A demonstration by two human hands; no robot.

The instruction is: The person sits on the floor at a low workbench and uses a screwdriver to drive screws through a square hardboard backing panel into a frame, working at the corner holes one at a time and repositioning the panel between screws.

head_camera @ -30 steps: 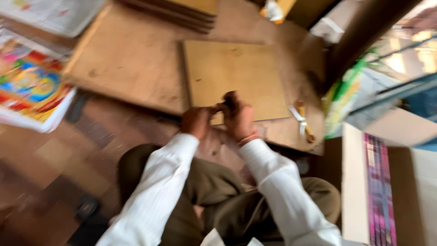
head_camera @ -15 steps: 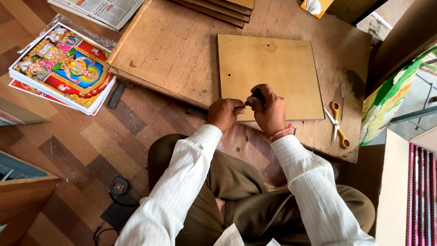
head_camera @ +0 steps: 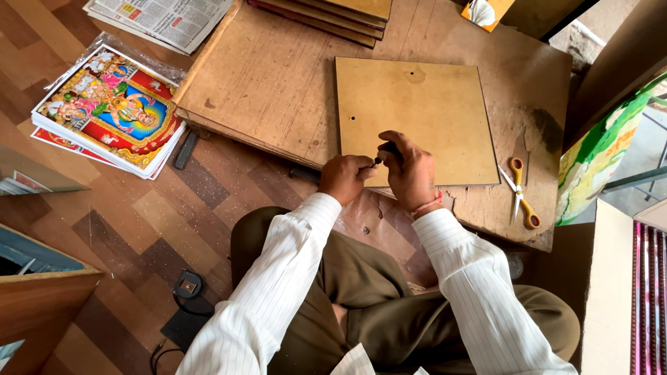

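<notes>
My left hand (head_camera: 345,177) and my right hand (head_camera: 410,172) meet over the near edge of a square tan backing board (head_camera: 417,111). Between them they pinch a small dark tool (head_camera: 386,151), its tip toward the left hand's fingers. The right hand wraps the tool's dark body; the left hand's fingers are closed at its tip. The board has two small holes and lies flat on a low wooden work board (head_camera: 271,83). I sit cross-legged behind it in a white striped shirt.
Orange-handled scissors (head_camera: 520,191) lie right of the backing board. A stack of colourful prints (head_camera: 111,111) and newspapers (head_camera: 163,21) lie at left on the floor. Stacked frames (head_camera: 333,14) sit at the back; a green bag (head_camera: 597,153) stands at right.
The view has steadied and swung left, showing more floor and prints. Both hands stay together at the board's near edge, holding the small tool.
</notes>
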